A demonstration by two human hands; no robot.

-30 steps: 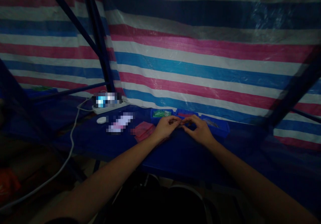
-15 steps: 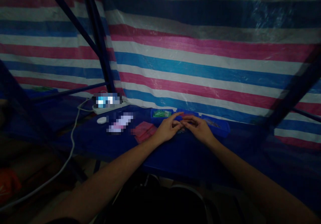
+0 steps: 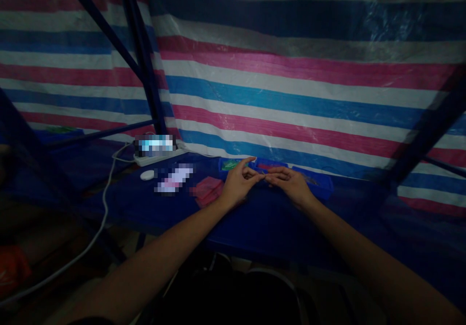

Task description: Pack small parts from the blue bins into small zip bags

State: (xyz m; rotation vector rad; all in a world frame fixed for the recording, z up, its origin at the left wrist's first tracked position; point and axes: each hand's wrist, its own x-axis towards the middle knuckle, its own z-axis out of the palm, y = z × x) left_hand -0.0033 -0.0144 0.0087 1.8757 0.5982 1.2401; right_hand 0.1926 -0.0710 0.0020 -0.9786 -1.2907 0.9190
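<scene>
My left hand (image 3: 238, 183) and my right hand (image 3: 290, 185) sit close together over the blue table (image 3: 269, 228), just in front of a blue compartment tray (image 3: 320, 190). The left index finger is raised, and the right fingers reach toward the left fingertips. Anything small between the fingers is too dark to see. Green items (image 3: 230, 165) lie in the tray's left compartment, and red items (image 3: 271, 166) in its middle one. A stack of pink-red packets (image 3: 208, 191) lies just left of my left hand.
A white power strip (image 3: 157, 157) with a white cable (image 3: 105, 203) stands at the table's back left, near a white oval object (image 3: 147, 175) and a pixelated flat item (image 3: 174, 179). Dark blue poles (image 3: 143, 58) stand before a striped tarp (image 3: 291, 92).
My left index finger has lifted and the left hand has drawn slightly back from the right, opening a small gap between the fingertips. The tray and packets have not moved.
</scene>
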